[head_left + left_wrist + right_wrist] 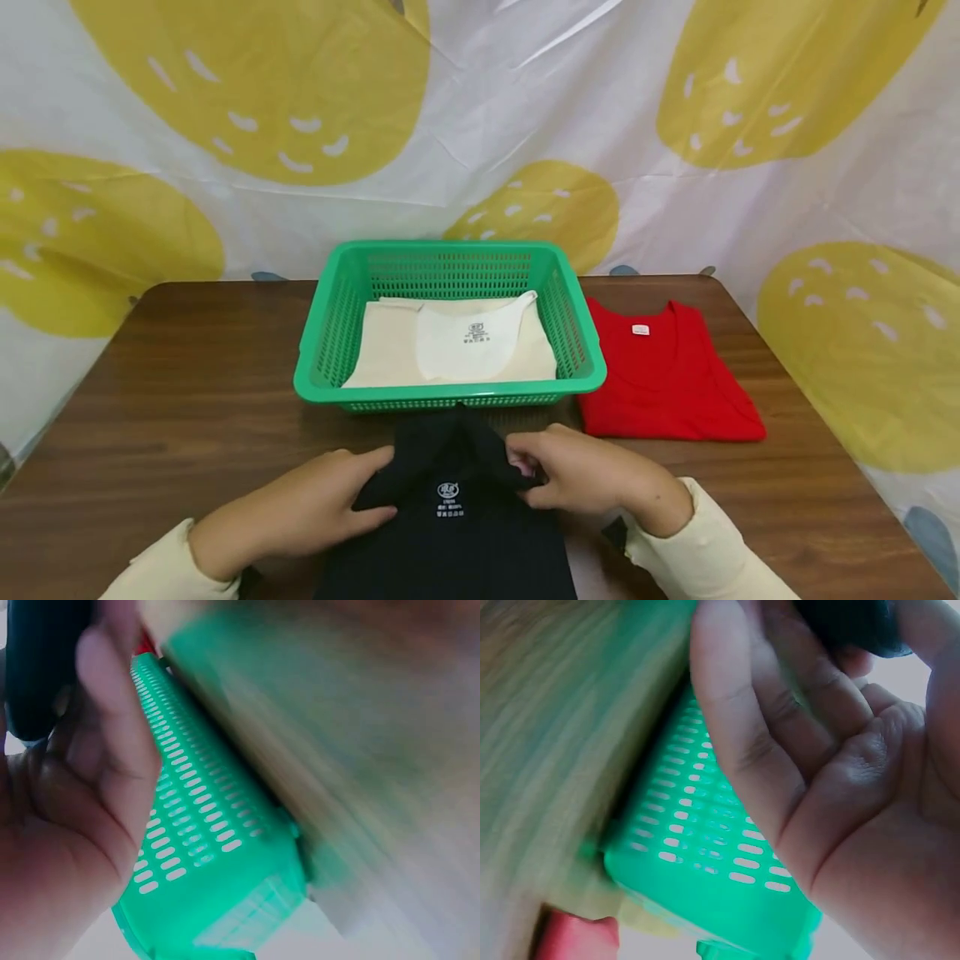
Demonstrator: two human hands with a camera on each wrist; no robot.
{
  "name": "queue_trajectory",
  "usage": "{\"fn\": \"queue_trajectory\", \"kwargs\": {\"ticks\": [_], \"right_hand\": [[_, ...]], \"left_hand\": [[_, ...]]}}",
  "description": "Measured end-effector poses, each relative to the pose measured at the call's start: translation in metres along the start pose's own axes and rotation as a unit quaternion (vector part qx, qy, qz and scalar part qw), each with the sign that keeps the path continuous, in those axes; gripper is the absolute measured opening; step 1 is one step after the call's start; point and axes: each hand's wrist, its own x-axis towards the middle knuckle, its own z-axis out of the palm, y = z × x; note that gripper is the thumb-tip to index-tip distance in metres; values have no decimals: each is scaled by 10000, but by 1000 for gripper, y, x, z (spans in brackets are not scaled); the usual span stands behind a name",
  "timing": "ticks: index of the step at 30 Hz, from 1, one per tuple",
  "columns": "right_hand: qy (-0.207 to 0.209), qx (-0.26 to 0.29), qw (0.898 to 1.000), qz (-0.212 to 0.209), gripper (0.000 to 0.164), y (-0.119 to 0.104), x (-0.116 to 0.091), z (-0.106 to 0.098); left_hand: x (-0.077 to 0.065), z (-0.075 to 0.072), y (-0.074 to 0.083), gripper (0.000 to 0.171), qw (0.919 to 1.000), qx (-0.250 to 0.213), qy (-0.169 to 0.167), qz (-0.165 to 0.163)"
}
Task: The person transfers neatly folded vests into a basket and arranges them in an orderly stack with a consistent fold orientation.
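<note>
From here I have the left hand [322, 504] and right hand [581, 471] pinching the black garment [450, 554], on the table's [187, 400] near side. The cream garment [390, 342], in the basket [450, 392] by the far edge, looks done; black and the red garment [660, 396], toward the right edge, seem left.
</note>
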Motion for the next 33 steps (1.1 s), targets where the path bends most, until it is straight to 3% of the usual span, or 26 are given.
{"fn": "queue_trajectory", "kwargs": {"ticks": [6, 10, 16, 19, 22, 25, 29, 33], "right_hand": [[-12, 393, 9990, -209, 26, -6, -3, -8], [-36, 810, 9966, -120, 28, -5, -3, -13], [158, 776, 9959, 434, 50, -2, -3, -18], [181, 786, 9955, 498, 46, -1, -3, -19], [192, 774, 9963, 323, 50, 1, -4, -18], [48, 637, 9970, 428, 61, 2, -6, -18], [-285, 560, 9949, 792, 63, 2, -6, -17], [-489, 555, 9952, 648, 67, 1, -6, -15]], "left_hand": [[-17, -2, 1, 56, 9984, -437, 355, 111], [-23, -6, 4, 60, 9960, -727, 484, 185], [-27, -8, 10, 54, 9958, -394, 809, 193], [-29, -7, 13, 53, 9955, -182, 921, 152], [-30, -6, 14, 56, 9960, -97, 885, 106], [-31, -4, 15, 58, 9969, -134, 778, 39], [-32, -2, 16, 60, 9973, -99, 727, -29], [-35, 0, 15, 59, 9977, -167, 662, -6]]}}
